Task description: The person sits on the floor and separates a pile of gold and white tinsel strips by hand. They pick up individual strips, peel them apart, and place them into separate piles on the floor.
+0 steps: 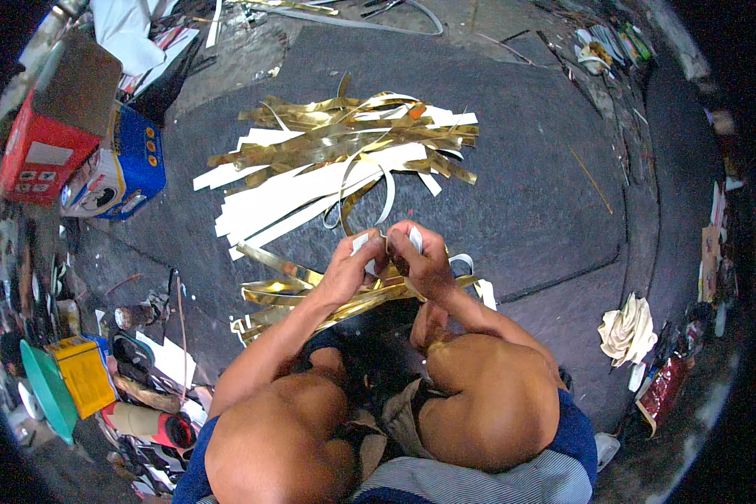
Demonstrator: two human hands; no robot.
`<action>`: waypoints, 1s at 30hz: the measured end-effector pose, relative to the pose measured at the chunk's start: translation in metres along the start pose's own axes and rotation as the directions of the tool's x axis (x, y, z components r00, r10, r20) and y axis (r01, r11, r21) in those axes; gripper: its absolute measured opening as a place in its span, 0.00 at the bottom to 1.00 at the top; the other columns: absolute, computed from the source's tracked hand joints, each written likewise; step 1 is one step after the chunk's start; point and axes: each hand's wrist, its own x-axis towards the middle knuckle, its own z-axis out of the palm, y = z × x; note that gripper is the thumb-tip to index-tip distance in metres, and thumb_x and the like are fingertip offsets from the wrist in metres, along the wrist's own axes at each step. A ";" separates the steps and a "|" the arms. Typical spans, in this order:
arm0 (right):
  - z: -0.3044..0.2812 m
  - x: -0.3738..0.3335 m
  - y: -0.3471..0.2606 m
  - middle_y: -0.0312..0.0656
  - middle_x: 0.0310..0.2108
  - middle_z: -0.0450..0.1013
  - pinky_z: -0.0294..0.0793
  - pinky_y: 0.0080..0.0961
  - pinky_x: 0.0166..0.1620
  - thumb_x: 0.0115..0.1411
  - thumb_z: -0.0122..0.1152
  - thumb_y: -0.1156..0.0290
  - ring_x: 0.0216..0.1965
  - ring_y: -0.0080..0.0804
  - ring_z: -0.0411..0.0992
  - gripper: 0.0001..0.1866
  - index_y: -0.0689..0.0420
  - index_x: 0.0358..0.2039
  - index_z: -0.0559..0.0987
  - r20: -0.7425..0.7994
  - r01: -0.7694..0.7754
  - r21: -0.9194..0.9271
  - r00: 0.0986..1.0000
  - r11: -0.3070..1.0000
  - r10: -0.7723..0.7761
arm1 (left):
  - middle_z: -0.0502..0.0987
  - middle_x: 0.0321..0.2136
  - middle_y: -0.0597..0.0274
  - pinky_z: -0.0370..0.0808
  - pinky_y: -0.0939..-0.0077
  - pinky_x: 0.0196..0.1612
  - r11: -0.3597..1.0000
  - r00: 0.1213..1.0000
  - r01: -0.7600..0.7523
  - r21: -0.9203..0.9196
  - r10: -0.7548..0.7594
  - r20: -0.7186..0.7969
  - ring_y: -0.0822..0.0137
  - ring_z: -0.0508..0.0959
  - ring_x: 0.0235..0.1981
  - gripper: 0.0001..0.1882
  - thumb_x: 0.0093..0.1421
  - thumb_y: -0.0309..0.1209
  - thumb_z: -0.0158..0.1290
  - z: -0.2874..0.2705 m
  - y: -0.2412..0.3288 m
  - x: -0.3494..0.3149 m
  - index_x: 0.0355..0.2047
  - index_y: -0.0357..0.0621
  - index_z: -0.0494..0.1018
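Note:
My left hand (353, 265) and my right hand (424, 262) are close together in front of my knees. Both are closed in a pinch on a narrow strip (416, 238), whose white side shows at the fingers. Just beyond the hands, a curled white strip (390, 197) stands up in a loop; whether it belongs to the held piece I cannot tell. A heap of long flat strips lies farther off, with gold ones (315, 153) at the back and white ones (281, 202) nearer. More gold strips (269, 297) lie beneath my forearms, partly hidden by them.
Dark sheeting (529, 193) covers the floor. At the left stand a red box (46, 155) and a blue box (139, 160), with a yellow box (84, 378) and a green disc-shaped thing (46, 391) nearer. A crumpled cream cloth (628, 330) lies at the right.

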 end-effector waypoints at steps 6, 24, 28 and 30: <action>-0.004 0.004 0.013 0.26 0.19 0.63 0.57 0.16 0.22 0.67 0.50 0.63 0.19 0.12 0.58 0.12 0.56 0.30 0.73 0.007 0.053 -0.072 0.999 0.996 -0.053 | 0.65 0.17 0.69 0.62 0.80 0.22 0.980 0.982 -0.184 0.077 0.182 0.041 0.77 0.63 0.19 0.20 0.69 0.43 0.42 0.002 -0.002 0.001 0.24 0.43 0.65; -0.008 0.002 0.008 0.29 0.24 0.70 0.67 0.18 0.32 0.65 0.53 0.63 0.27 0.17 0.67 0.11 0.57 0.32 0.75 0.020 -0.075 0.031 0.997 0.997 0.075 | 0.63 0.18 0.65 0.64 0.75 0.25 0.896 0.937 -0.348 0.276 0.328 0.119 0.73 0.63 0.22 0.11 0.68 0.32 0.43 -0.005 0.004 0.000 0.31 0.38 0.65; -0.009 -0.001 0.002 0.29 0.25 0.70 0.67 0.17 0.32 0.64 0.56 0.60 0.28 0.16 0.67 0.12 0.56 0.32 0.74 0.054 -0.101 0.087 0.994 0.991 0.096 | 0.63 0.19 0.67 0.63 0.76 0.27 0.886 0.923 -0.382 0.264 0.351 0.159 0.75 0.62 0.24 0.13 0.69 0.36 0.42 -0.004 0.005 0.000 0.31 0.39 0.65; -0.008 -0.001 0.002 0.27 0.24 0.68 0.64 0.15 0.31 0.63 0.58 0.59 0.26 0.14 0.64 0.12 0.55 0.31 0.74 0.061 -0.031 0.064 0.998 0.997 0.027 | 0.63 0.19 0.67 0.63 0.76 0.27 0.895 0.929 -0.364 0.256 0.330 0.169 0.75 0.62 0.24 0.14 0.69 0.37 0.41 -0.004 0.009 -0.002 0.32 0.39 0.65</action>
